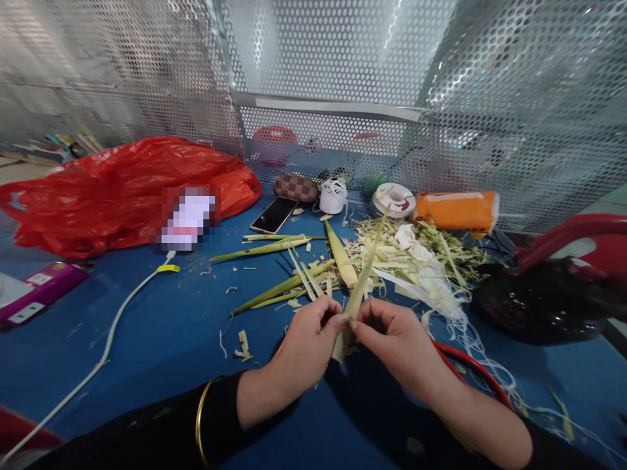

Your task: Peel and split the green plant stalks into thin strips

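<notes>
Spreading out before me, a blue bench (186,343) carries a red bag (127,186) far left and a heap of pale plant scraps (448,253) right of centre. Nearer, the left hand (307,339) and right hand (406,346) both have fingers pinched tight on a long, pale-green leaf (363,277), its tip pointing far.
</notes>
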A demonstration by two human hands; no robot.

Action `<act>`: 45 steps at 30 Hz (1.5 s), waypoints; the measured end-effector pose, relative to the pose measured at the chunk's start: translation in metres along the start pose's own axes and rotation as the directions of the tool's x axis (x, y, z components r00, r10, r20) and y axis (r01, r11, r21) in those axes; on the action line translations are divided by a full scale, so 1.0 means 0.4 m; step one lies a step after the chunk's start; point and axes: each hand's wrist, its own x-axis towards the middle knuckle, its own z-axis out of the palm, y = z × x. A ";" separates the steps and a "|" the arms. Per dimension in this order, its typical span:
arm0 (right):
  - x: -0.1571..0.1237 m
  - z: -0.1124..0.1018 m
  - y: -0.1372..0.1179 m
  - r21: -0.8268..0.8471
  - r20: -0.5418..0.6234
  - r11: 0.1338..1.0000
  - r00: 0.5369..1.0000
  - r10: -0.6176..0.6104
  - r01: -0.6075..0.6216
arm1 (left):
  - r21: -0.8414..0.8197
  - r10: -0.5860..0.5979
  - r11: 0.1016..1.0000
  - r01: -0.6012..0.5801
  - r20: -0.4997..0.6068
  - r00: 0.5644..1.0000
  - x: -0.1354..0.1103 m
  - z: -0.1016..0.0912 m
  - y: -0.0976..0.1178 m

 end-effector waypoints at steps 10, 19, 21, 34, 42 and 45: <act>-0.003 0.003 0.006 -0.110 -0.030 0.992 0.997 -0.065 0.061 | 0.109 0.070 0.992 -0.067 -0.027 0.997 -0.008 0.006 -0.015; 0.000 0.006 0.008 -0.120 -0.030 0.993 0.999 -0.024 0.020 | 0.073 0.037 0.997 -0.036 -0.020 0.999 -0.003 0.005 -0.014; -0.003 0.008 0.005 -0.132 -0.044 0.991 0.998 -0.040 0.034 | 0.037 0.027 0.999 -0.027 -0.020 0.999 -0.002 0.006 -0.012; 0.014 0.004 -0.001 0.308 0.040 0.944 0.993 0.114 -0.121 | -0.557 -0.164 0.799 0.228 0.164 0.973 0.005 0.011 -0.006; 0.016 -0.002 -0.002 0.280 -0.015 0.955 0.994 0.106 -0.097 | -0.614 -0.177 0.750 0.246 0.171 0.969 0.011 0.006 -0.008; 0.016 -0.001 0.000 0.238 -0.045 0.969 0.995 0.085 -0.071 | -0.531 -0.165 0.825 0.192 0.099 0.981 0.010 0.004 -0.003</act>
